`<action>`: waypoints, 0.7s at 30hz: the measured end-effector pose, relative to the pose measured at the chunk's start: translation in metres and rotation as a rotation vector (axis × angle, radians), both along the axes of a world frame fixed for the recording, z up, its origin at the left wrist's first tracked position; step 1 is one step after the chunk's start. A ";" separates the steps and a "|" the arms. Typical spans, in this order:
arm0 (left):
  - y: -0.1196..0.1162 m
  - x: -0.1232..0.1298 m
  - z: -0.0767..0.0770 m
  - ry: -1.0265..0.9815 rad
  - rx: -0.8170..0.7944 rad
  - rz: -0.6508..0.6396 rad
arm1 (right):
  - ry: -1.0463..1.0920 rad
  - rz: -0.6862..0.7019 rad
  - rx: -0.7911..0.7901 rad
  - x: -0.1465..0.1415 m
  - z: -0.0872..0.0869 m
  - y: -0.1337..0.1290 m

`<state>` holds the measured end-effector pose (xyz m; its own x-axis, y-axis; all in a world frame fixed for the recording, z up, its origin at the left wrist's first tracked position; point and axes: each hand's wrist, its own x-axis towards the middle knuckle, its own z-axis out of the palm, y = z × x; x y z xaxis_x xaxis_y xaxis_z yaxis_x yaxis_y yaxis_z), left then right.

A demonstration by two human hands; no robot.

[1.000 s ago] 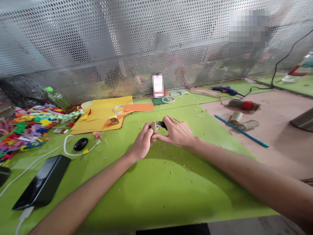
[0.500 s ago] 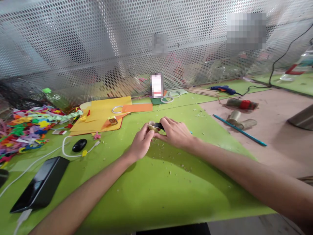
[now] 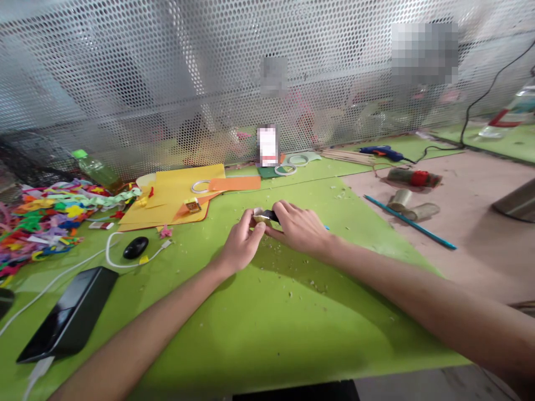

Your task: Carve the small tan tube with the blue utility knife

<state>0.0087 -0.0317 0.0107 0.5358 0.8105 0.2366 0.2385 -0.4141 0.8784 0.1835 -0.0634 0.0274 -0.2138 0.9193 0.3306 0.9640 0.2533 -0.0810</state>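
Observation:
Near the middle of the green table (image 3: 234, 334), my left hand (image 3: 242, 242) pinches a small pale, hollow piece (image 3: 259, 216) between thumb and fingers. Its far side and base are covered by the fingers. My right hand (image 3: 298, 225) is closed round a black-handled cutter (image 3: 271, 215), whose blade touches the pale piece. A bit of blue shows just beyond the right hand. Small pale shavings (image 3: 313, 284) lie scattered below and around both hands.
At left are coloured scraps (image 3: 45, 223), a black mouse (image 3: 136, 248), a black device (image 3: 69, 314) and cables. Yellow paper (image 3: 179, 195) lies behind my left hand. At right are a blue stick (image 3: 409, 221), short tubes (image 3: 421, 211) and a glue gun (image 3: 382, 152). Behind stands perforated metal mesh (image 3: 225, 72).
Both hands keep their holds and stay nearly in place. The pale piece and the cutter have shifted and turned very slightly.

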 end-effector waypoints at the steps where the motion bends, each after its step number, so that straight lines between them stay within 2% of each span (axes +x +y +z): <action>1: 0.000 0.000 0.000 -0.003 0.007 0.000 | -0.003 0.000 -0.003 0.000 0.000 0.000; 11: -0.001 -0.001 0.001 0.032 0.035 0.017 | -0.011 -0.020 0.008 0.000 0.000 0.000; 21: 0.001 0.000 -0.001 0.047 0.047 0.021 | -0.037 -0.054 -0.047 -0.001 0.003 0.000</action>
<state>0.0082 -0.0310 0.0100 0.5302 0.8102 0.2498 0.2880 -0.4492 0.8458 0.1823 -0.0637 0.0301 -0.1749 0.9442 0.2793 0.9786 0.1978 -0.0559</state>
